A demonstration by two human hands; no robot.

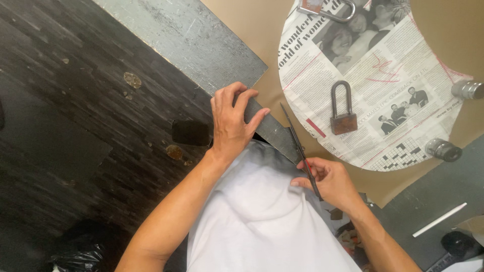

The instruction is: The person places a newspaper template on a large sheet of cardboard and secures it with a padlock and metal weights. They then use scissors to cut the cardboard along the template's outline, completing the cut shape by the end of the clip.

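While left hand (233,123) grips grey board (272,130) edge, right hand (327,180) clasps scissors (300,148).

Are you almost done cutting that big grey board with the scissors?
Not nearly. The left hand steadies the grey board; the right hand holds the scissors at its near end. Most of the board looks uncut. A padlock lies on the newspaper.

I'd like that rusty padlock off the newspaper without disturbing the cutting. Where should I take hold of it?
Grip the rusty padlock by its long upright shackle loop, coming from the far side, away from the right hand and scissors. It lies flat on the newspaper; the loop is open and clear.
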